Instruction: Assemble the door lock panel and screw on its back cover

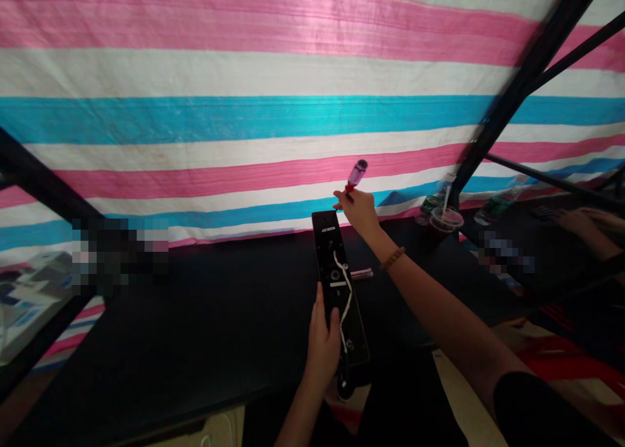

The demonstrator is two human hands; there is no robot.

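My right hand is closed around the lower part of a screwdriver with a see-through purple and red handle. The handle points up, and the shaft end is near the top edge of a long black panel. Gripping that panel by its lower left side is my left hand, thumb on its face. A white cable runs down the panel to a dark plug-like end below it. Beside the panel's right edge lies a small pinkish, stick-like object, whose kind I cannot make out.
Everything rests by a black table against a striped tarp. Rightward stand a plastic cup with a straw, a bottle and another bottle. Another person's hand is far right. Black metal bars slant upward.
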